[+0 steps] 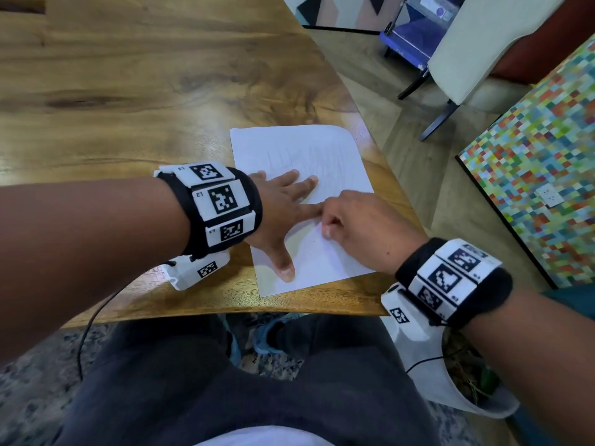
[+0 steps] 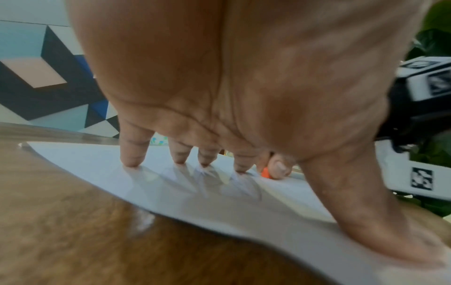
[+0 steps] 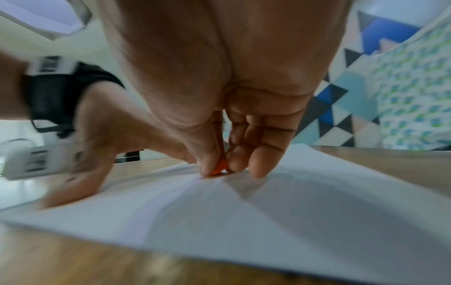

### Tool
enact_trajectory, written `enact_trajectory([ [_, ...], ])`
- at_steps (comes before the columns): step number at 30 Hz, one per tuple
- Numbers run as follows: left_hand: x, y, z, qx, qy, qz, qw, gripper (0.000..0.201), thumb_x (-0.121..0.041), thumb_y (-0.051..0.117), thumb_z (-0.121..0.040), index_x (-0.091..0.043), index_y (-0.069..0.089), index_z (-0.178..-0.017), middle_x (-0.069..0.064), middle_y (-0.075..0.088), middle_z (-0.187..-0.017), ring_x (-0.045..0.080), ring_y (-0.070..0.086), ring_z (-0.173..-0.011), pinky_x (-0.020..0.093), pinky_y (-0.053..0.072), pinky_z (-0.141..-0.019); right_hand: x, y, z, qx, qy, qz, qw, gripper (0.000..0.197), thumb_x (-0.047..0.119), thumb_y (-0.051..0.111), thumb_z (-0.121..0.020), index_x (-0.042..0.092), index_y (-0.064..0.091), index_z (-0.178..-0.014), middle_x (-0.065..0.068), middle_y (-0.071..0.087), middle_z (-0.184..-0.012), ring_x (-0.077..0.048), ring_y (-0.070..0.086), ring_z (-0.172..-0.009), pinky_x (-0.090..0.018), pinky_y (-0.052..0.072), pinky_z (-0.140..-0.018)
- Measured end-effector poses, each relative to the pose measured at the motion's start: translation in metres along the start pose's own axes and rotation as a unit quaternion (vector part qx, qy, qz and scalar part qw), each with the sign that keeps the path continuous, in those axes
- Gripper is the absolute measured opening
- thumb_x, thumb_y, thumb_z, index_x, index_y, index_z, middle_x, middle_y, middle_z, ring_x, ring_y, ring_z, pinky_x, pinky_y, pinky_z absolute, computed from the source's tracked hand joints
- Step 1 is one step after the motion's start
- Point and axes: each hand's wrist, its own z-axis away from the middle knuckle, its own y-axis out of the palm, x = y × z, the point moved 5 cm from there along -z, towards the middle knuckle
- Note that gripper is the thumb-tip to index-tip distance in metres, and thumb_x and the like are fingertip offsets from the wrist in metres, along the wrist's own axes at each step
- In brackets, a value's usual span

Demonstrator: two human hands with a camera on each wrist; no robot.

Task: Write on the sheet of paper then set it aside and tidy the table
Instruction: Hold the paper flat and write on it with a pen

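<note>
On the white paper sheet (image 1: 309, 162), left hand (image 1: 280, 214) was spread flat; right hand (image 1: 357, 223) pinched an orange pen (image 3: 219, 167); a slip could tear it.

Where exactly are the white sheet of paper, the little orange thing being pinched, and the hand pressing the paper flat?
white sheet of paper (image 1: 299, 146): head view, bare upper part.
small orange writing tool (image 3: 219, 167): right wrist view, tip between the fingertips.
left hand (image 1: 277, 204): head view, back of the hand.
</note>
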Motion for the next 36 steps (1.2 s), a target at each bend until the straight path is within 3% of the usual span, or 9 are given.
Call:
enact_trajectory([
  [4,0.002,0.002,0.006,-0.019,-0.021,-0.018,0.999,0.138,-0.087,0.067,-0.062,-0.037,-0.019,-0.158,0.005,-0.027,-0.167,0.024,-0.012,-0.156,0.057,0.018,-0.122,-0.030,-0.003,-0.008,-0.031,0.057,0.005,0.998,0.010,0.026,0.056,-0.093,0.021,0.063,-0.087,0.001,0.059,-0.089,-0.019,0.056,-0.085,-0.032,0.044,-0.071],
  [8,0.003,0.006,0.012,0.000,-0.023,-0.013,1.000,0.140,-0.087,0.067,-0.062,-0.036,-0.023,-0.157,0.004,-0.031,-0.165,0.023,-0.019,-0.155,0.058,0.014,-0.123,-0.025,-0.001,-0.005,-0.037,0.054,0.022,0.998,0.012,0.024,0.054,-0.094,0.020,0.063,-0.088,0.000,0.056,-0.089,-0.020,0.056,-0.083,-0.034,0.047,-0.071],
  [12,0.001,0.006,0.012,0.009,-0.009,-0.017,1.000,0.141,-0.085,0.069,-0.063,-0.035,-0.023,-0.157,0.002,-0.033,-0.164,0.023,-0.022,-0.154,0.059,0.010,-0.124,0.009,0.006,0.015,-0.011,-0.032,0.031,0.999,0.013,0.026,0.049,-0.096,0.023,0.062,-0.098,0.008,0.049,-0.093,-0.017,0.056,-0.086,-0.034,0.047,-0.073],
  [15,0.000,0.006,0.013,0.009,0.006,-0.019,1.000,0.138,-0.083,0.069,-0.065,-0.035,-0.024,-0.157,0.001,-0.034,-0.164,0.022,-0.023,-0.153,0.057,0.008,-0.124,0.031,0.016,0.024,0.038,-0.097,0.025,0.994,0.011,0.028,0.053,-0.095,0.023,0.063,-0.096,0.009,0.050,-0.094,-0.017,0.055,-0.088,-0.035,0.047,-0.077],
  [21,0.001,0.006,0.013,0.015,0.002,-0.021,1.000,0.141,-0.086,0.068,-0.062,-0.037,-0.025,-0.156,0.000,-0.035,-0.163,0.023,-0.025,-0.153,0.059,0.008,-0.124,-0.026,-0.007,-0.009,-0.030,0.050,-0.008,0.998,0.011,0.028,0.058,-0.093,0.022,0.065,-0.086,0.003,0.060,-0.089,-0.018,0.057,-0.086,-0.037,0.050,-0.079],
  [24,0.000,0.005,0.013,0.019,-0.001,-0.020,1.000,0.141,-0.085,0.069,-0.063,-0.037,-0.025,-0.156,0.000,-0.036,-0.163,0.022,-0.025,-0.153,0.059,0.007,-0.124,-0.021,-0.005,-0.007,-0.026,0.035,0.011,0.999,0.015,0.027,0.053,-0.095,0.023,0.067,-0.090,0.003,0.062,-0.091,-0.017,0.059,-0.087,-0.037,0.051,-0.079],
  [30,0.000,0.006,0.013,0.017,-0.007,-0.015,1.000,0.141,-0.083,0.071,-0.062,-0.038,-0.024,-0.156,0.000,-0.035,-0.163,0.022,-0.025,-0.153,0.060,0.006,-0.124,0.016,0.012,0.014,0.010,-0.075,-0.007,0.997,0.015,0.027,0.051,-0.095,0.022,0.064,-0.088,0.004,0.059,-0.092,-0.016,0.057,-0.084,-0.038,0.049,-0.078],
  [36,0.003,0.007,0.012,0.018,-0.014,-0.014,1.000,0.141,-0.085,0.070,-0.061,-0.042,-0.025,-0.155,-0.002,-0.035,-0.163,0.024,-0.025,-0.153,0.064,0.008,-0.122,-0.023,-0.005,-0.012,-0.049,0.024,0.022,0.998,0.015,0.026,0.052,-0.094,0.021,0.065,-0.089,0.000,0.058,-0.089,-0.022,0.058,-0.085,-0.041,0.050,-0.077],
])
